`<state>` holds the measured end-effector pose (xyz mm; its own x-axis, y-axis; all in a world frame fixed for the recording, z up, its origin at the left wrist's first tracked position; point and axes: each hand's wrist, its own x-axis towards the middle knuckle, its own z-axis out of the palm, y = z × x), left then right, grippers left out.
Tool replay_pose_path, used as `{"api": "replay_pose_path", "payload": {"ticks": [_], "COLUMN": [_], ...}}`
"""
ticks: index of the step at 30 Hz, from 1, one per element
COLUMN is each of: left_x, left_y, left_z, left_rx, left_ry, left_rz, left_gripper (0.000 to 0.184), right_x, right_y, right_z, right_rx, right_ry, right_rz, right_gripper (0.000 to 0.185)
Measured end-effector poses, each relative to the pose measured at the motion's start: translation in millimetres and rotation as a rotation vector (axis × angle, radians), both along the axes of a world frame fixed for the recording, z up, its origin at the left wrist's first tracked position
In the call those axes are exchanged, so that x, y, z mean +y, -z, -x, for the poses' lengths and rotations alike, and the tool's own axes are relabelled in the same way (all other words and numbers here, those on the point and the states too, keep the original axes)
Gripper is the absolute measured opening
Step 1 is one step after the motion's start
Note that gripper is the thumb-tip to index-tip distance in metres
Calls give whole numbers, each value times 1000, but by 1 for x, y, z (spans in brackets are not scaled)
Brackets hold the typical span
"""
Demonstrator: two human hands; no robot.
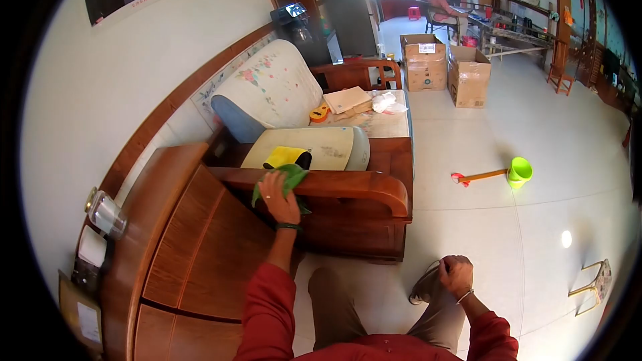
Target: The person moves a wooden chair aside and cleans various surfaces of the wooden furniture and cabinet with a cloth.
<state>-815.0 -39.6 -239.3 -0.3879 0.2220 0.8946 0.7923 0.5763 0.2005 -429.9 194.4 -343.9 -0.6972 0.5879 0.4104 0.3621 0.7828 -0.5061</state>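
My left hand (279,198) presses a green cloth (291,179) against the wooden armrest (348,184) of the sofa, near its wall end. Parts of the cloth stick out around the fingers. Just behind the armrest, a yellow and black item (287,157) lies on the seat cushion (328,146). My right hand (457,275) is closed over my right knee, its fingers curled; whether anything is inside cannot be seen.
A wooden cabinet (190,234) stands at the left with a glass jar (107,214). On the floor are a green bucket (519,172), a small stool (598,284) and cardboard boxes (426,70). A person (441,5) sits at a far table.
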Motion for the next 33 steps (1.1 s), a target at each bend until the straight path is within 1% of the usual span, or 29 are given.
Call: {"api": "replay_pose_path", "payload": {"ticks": [1, 3, 5, 10, 12, 13, 15, 16, 19, 20, 21, 22, 23, 25, 26, 28, 31, 33], "left_x": [7, 33, 66, 142, 158, 162, 161, 159, 152, 152, 155, 157, 158, 159, 156, 150, 143, 137], "left_y": [0, -1, -1, -5, -1, 2, 9, 13, 13, 30, 56, 69, 65, 55, 45, 25, 30, 36], "left_z": [-12, -45, -82, -147, -158, -158, -150, -146, -138, -132, -120, -116, -121, -133, -142, -158, -161, -162], "left_rx": [-5, 7, -7, 27, 97, 91, 226, 229, 340, 328, 339, 355, 356, 269, 266, 164, 192, 201], "left_ry": [43, 149, 213, 313, 406, 420, 319, 323, 450, 455, 531, 604, 603, 511, 513, 540, 578, 599], "left_rz": [66, 124, 162, 240, 401, 400, 441, 493, 549, 560, 631, 697, 696, 769, 769, 728, 673, 661], "left_gripper": [41, 47, 49, 42, 38, 38, 42, 45, 40, 40, 38, 36, 36, 34, 34, 34, 33, 33], "right_x": [0, 1, -1, -2, -1, 1, 1, 3, 6, 7, 7, 5, 5, 5, 4, 4, 4, 4], "right_y": [-1, -4, -13, -9, -11, -12, -10, -6, 0, 0, 0, 1, 0, -1, -1, -2, 0, 1], "right_z": [1, 0, 1, -3, -8, -11, -17, -20, -27, -29, -30, -32, -33, -33, -34, -36, -44, -50], "right_rx": [-20, -36, -96, -48, -21, -30, -16, -40, -9, -10, -6, -8, -19, -28, -27, -33, -43, 21], "right_ry": [-14, -12, -46, -34, -27, -14, 21, 33, 50, 55, 59, 59, 55, 56, 67, 76, 92, 93], "right_rz": [-2, 9, 18, 28, 37, 39, 66, 60, 94, 93, 87, 90, 95, 100, 88, 80, 82, 96], "right_gripper": [15, 15, 15, 17, 18, 18, 19, 19, 20, 19, 19, 19, 18, 17, 17, 17, 16, 15]}}
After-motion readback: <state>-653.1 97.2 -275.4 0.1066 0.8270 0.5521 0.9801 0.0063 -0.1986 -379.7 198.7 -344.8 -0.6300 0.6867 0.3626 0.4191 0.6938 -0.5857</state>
